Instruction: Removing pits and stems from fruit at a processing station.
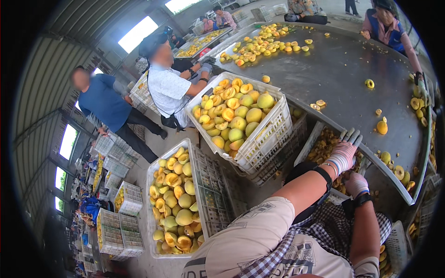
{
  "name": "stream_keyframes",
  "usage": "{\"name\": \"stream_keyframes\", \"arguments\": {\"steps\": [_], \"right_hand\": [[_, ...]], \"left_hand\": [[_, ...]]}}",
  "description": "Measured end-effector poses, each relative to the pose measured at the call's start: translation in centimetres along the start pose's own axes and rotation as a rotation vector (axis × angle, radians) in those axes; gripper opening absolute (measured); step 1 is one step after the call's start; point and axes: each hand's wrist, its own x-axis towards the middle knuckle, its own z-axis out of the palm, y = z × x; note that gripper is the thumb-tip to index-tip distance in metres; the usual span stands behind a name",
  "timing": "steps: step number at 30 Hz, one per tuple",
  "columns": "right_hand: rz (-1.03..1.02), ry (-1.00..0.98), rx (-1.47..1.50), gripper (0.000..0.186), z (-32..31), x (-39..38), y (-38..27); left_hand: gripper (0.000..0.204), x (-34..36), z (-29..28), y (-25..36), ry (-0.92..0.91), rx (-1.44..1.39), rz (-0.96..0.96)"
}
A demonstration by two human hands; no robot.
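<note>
Farthest left of the fingers, a person in a blue shirt [103, 102] stands behind stacked white crates [111, 229]. Nearer the fingers, yet well apart from them, a lower crate [208, 185] holds yellow, peach-like fruit, some pieces halved with hollow middles. Beyond it, a co-worker in a white shirt [169, 81] leans toward the table with gloved hands. Next, left of the fingers, an upper crate [266, 143] is heaped with whole and halved fruit; past it, farther from the fingers, a heap of halves [264, 44] lies on the metal table [324, 69].

Just left of both hands and below the left fingertips sits a crate of small pieces [308, 142]. The left hand [342, 152], in a striped glove, has its fingers straight and slightly apart at the table's edge. The right hand [357, 184], also gloved, is just below it, fingers bent downward; whether they hold anything I cannot tell.

Right of the left fingers, one orange fruit [382, 127] rests on the table; right of the right fingers lie several more pieces [398, 172]. Farthest right, another co-worker [394, 32] reaches over the table's far side.
</note>
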Motion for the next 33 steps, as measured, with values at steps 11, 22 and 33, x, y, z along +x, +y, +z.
{"name": "stream_keyframes", "arguments": {"steps": [11, 22, 33], "right_hand": [[-0.069, 0.078, 0.067, 0.031, -0.5, 0.6, 1.9], [-0.102, 0.094, 0.093, 0.024, -1.3, -1.1, 2.2], [-0.066, 0.135, 0.079, 0.018, -4.0, -3.0, 3.2]], "left_hand": [[0.029, 3.8, 2.5, -1.5, 0.433, -0.546, -0.007], [0.05, 13.1, 0.1, 5.3, 0.058, -0.338, 0.003], [0.057, 21.3, 3.3, 6.2, -0.032, -0.011, 0.039]]}}
